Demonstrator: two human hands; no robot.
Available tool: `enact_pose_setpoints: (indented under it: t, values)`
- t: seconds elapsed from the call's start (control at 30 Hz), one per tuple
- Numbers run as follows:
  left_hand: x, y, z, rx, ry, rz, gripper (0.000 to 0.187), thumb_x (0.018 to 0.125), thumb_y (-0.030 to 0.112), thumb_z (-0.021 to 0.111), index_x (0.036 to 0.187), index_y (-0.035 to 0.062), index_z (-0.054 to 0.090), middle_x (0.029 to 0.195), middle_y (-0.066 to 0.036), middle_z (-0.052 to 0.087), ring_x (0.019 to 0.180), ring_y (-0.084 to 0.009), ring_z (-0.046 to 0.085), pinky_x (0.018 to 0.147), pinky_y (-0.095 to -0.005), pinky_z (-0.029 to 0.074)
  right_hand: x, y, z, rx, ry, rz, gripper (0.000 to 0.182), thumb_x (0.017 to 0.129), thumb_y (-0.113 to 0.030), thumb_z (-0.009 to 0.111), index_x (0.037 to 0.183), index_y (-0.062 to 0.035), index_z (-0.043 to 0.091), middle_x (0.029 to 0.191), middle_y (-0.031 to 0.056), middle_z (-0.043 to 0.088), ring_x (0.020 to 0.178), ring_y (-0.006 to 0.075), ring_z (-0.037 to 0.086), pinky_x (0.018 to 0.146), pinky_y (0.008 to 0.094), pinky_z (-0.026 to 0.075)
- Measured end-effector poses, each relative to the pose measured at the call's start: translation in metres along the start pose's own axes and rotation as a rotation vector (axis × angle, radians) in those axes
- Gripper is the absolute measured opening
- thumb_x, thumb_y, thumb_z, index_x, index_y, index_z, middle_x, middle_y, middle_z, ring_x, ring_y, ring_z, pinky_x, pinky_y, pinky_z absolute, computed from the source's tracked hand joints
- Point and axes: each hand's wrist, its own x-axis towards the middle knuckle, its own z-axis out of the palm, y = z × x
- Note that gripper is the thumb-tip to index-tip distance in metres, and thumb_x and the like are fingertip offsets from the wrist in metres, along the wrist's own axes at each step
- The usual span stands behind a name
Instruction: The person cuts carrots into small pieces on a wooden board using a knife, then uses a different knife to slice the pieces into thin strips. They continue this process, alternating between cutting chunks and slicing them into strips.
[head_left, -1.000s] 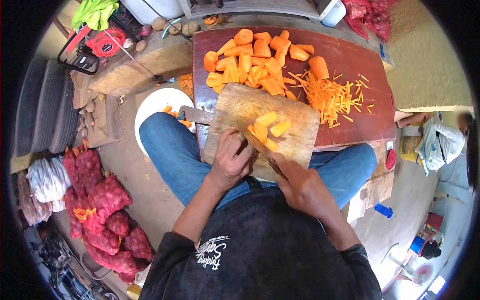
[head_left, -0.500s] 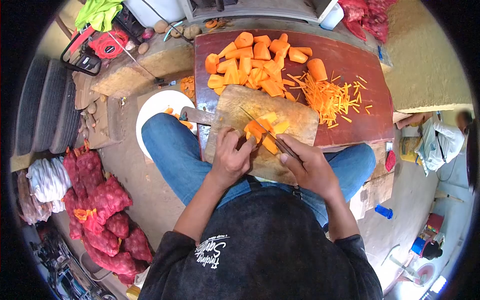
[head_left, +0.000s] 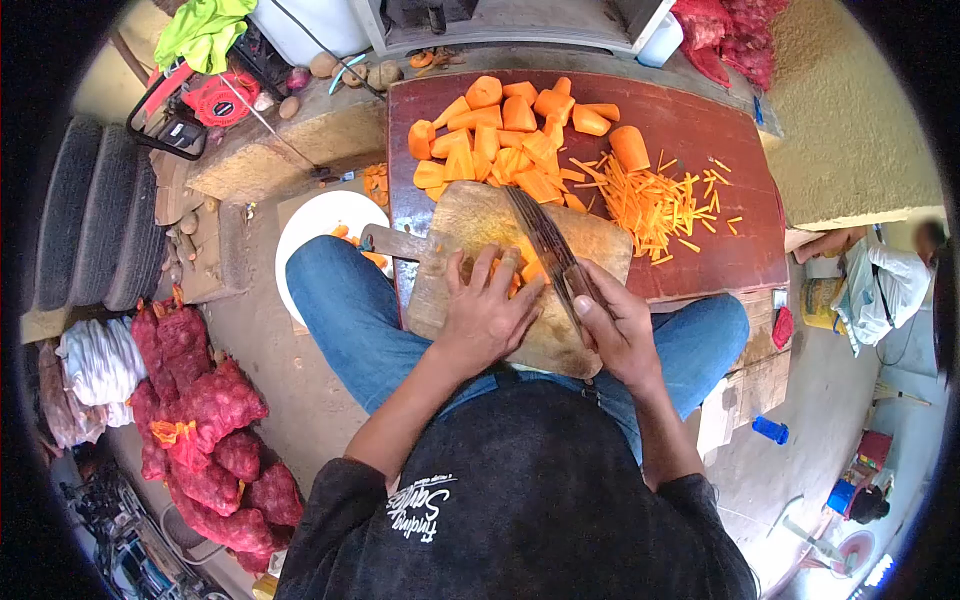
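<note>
My right hand [head_left: 618,325] is wrapped round the handle of a knife [head_left: 543,232], whose broad blade points up and left over the wooden cutting board [head_left: 590,240]. On the board, my left hand [head_left: 487,305] rests with its fingers spread over cut orange carrot pieces [head_left: 532,268], which it partly hides. Beyond the board, chunks of peeled carrot [head_left: 485,140] are heaped on the red table [head_left: 700,120]. Thin carrot sticks [head_left: 650,212] form a pile to their right.
A white round container [head_left: 300,235] with carrot pieces is beside my left knee. Red net sacks [head_left: 210,390] stand at the left, near stacked tyres [head_left: 75,215]. Another person [head_left: 890,285] is at the far right. A blue object [head_left: 770,427] lies on the floor.
The knife has lifted off the carrot pieces and turned its broad side into view. My left hand has opened out, its fingers now spread over the pieces.
</note>
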Motion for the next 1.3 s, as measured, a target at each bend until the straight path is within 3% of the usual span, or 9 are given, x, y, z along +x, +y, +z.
enact_pose_setpoints:
  t: [0.1,0.3,0.33,0.43,0.5,0.67,0.97,1.07,1.3]
  values:
    - [-0.003,-0.005,0.005,-0.005,-0.03,-0.009,0.048,0.093,0.039,0.083,0.138,0.0219,0.076,0.143,-0.022,0.061,0.14,-0.0429,0.053,0.118,-0.07,0.031,-0.011,-0.008,-0.005,-0.016,0.048,-0.001,0.046,0.11,-0.006,0.066,0.155,0.0005,0.06,0.121,0.0097,0.077,0.09,0.0122,0.068,0.076,0.0288,0.056]
    - [-0.014,-0.002,0.001,-0.253,0.258,-0.15,0.048,0.088,0.023,0.087,0.13,0.0042,0.071,0.129,-0.021,0.062,0.122,-0.0414,0.06,0.107,-0.057,0.043,-0.032,-0.022,-0.016,-0.36,-0.021,-0.223,0.049,0.106,-0.007,0.071,0.153,0.0003,0.06,0.132,0.0251,0.077,0.122,0.0336,0.077,0.1,0.0419,0.059]
    - [-0.019,-0.004,0.002,-0.246,0.273,-0.152,0.049,0.087,0.021,0.088,0.129,0.0027,0.071,0.125,-0.02,0.063,0.117,-0.0409,0.06,0.104,-0.0554,0.044,-0.039,-0.026,-0.016,-0.397,-0.061,-0.16,0.047,0.105,-0.005,0.072,0.149,0.0079,0.061,0.131,0.0244,0.078,0.125,0.0278,0.077,0.105,0.0371,0.059]
    - [-0.032,-0.013,0.003,-0.232,0.278,-0.159,0.051,0.083,0.017,0.09,0.128,-0.0006,0.07,0.116,-0.018,0.064,0.104,-0.039,0.063,0.096,-0.0517,0.045,-0.056,-0.016,-0.017,-0.45,-0.136,-0.185,0.048,0.104,-0.007,0.074,0.148,0.0064,0.063,0.129,0.0239,0.079,0.12,0.0302,0.079,0.101,0.0382,0.061]
    - [-0.032,-0.019,-0.002,-0.235,0.232,-0.148,0.051,0.082,0.015,0.09,0.127,-0.0009,0.071,0.112,-0.017,0.066,0.1,-0.0374,0.063,0.094,-0.0508,0.045,-0.062,-0.014,-0.013,-0.49,-0.165,-0.165,0.05,0.102,-0.009,0.077,0.149,0.0038,0.063,0.127,0.0248,0.078,0.112,0.0363,0.08,0.094,0.0413,0.062]
    - [-0.022,-0.016,-0.005,-0.263,0.268,-0.113,0.048,0.081,0.012,0.09,0.123,-0.0032,0.073,0.109,-0.016,0.068,0.098,-0.0347,0.065,0.096,-0.0515,0.047,-0.064,-0.006,-0.005,-0.557,-0.128,-0.268,0.05,0.1,-0.009,0.077,0.148,0.0009,0.064,0.119,0.0247,0.077,0.105,0.0438,0.078,0.087,0.0456,0.063]
    - [-0.019,-0.014,-0.007,-0.237,0.279,-0.049,0.045,0.08,0.01,0.089,0.12,-0.0045,0.074,0.105,-0.016,0.069,0.094,-0.0349,0.066,0.098,-0.0515,0.048,-0.01,0.006,0.018,-0.696,-0.116,-0.324,0.051,0.103,-0.01,0.073,0.152,0.0007,0.059,0.114,0.0268,0.076,0.104,0.047,0.076,0.087,0.0498,0.061]
    - [-0.018,-0.014,-0.007,-0.272,0.33,-0.064,0.041,0.08,0.009,0.089,0.116,-0.0034,0.074,0.105,-0.016,0.069,0.095,-0.036,0.066,0.096,-0.0523,0.049,-0.009,0.01,0.018,-0.597,-0.086,-0.404,0.053,0.104,-0.011,0.072,0.154,-0.0004,0.057,0.115,0.0268,0.076,0.106,0.0479,0.075,0.089,0.05,0.061]
    - [-0.029,-0.024,0.003,-0.313,0.292,-0.003,0.04,0.072,0.004,0.088,0.109,0.0006,0.074,0.103,-0.017,0.063,0.095,-0.0386,0.064,0.094,-0.0552,0.053,-0.05,-0.025,0.007,-0.542,-0.176,-0.331,0.054,0.105,-0.014,0.072,0.155,-0.002,0.057,0.118,0.0267,0.076,0.105,0.0473,0.076,0.088,0.0497,0.062]
